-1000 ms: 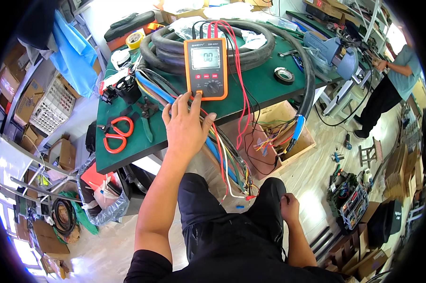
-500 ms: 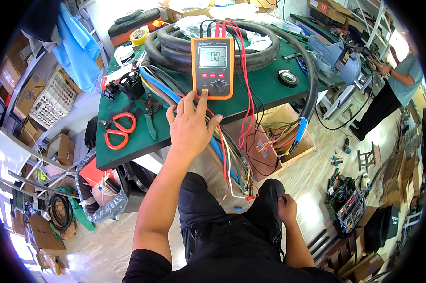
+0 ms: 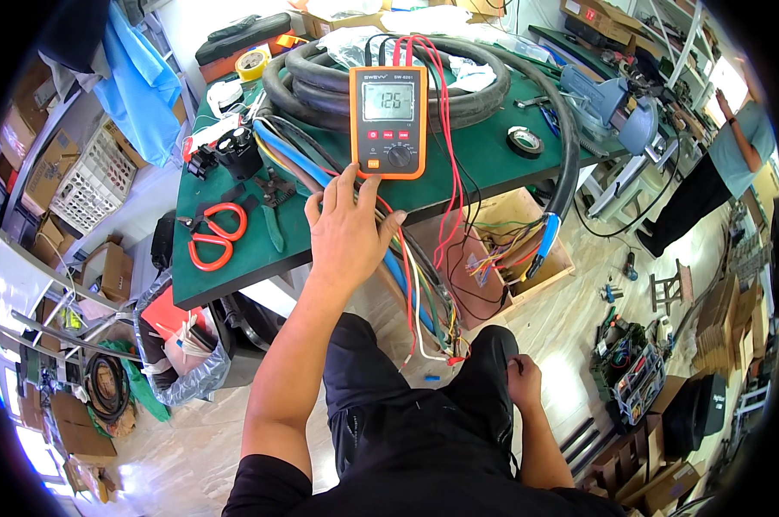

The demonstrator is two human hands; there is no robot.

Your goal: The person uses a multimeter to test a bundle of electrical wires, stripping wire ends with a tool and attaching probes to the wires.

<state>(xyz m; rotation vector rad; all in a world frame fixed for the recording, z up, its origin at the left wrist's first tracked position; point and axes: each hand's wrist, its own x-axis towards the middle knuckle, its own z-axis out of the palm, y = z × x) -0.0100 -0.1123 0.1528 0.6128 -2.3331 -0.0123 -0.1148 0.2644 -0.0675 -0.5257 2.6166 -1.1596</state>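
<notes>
My left hand [image 3: 348, 226] lies over the table's front edge with its fingers stretched out and apart. Its fingertips are at the lower edge of an orange and grey handheld electrical tester [image 3: 388, 122], just below an orange button; it grips nothing. The tester leans against a coil of thick black cable [image 3: 307, 93], its digital screen lit. Red test leads [image 3: 445, 116] and black leads come out of its top. Stripped cable wires [image 3: 417, 297] in several colours hang beside my left hand. My right hand [image 3: 525, 384] rests closed against my right thigh, nothing visible in it.
Red-handled scissors [image 3: 218, 237], green-handled pliers [image 3: 274, 220] and black tape [image 3: 525, 143] lie on the green table [image 3: 260, 280]. Below is a wooden box [image 3: 549, 274] near another cable end [image 3: 545, 241]. A lined bin [image 3: 204, 379] stands left; a co-worker [image 3: 738, 146] stands at right.
My left fingertip has come down off the tester's orange button to its lower edge. The digits on the screen have changed. The co-worker's arm has risen. My right hand stays put.
</notes>
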